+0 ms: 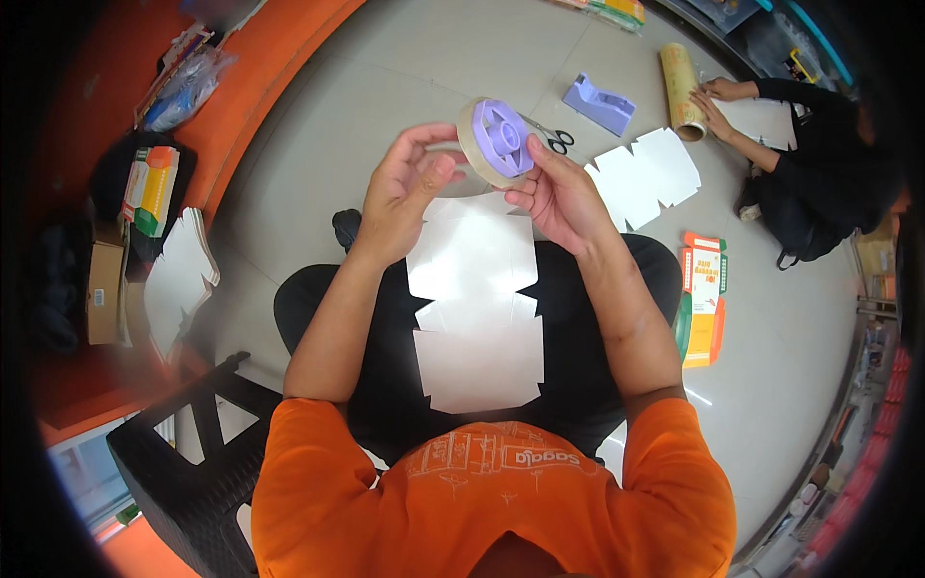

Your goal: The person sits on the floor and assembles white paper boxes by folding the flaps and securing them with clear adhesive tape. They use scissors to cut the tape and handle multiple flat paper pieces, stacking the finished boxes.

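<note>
In the head view, the person's right hand (559, 191) grasps the tape roll (495, 144) by its right side, thumb against the purple core (506, 138), near the far end of the white card (477, 275); the left hand (407, 188) has loosely curved, parted fingers by the opposite rim, contact unclear. The roll is probably light, stiff and sturdy, its rim likely smooth, so the core and side edges should offer the surest hold.

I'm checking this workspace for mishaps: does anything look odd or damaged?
Mildly odd: the tape roll is in the right hand, while the purple dispenser, where it likely fits, sits on the floor without one. I see nothing spilled or damaged.
</note>
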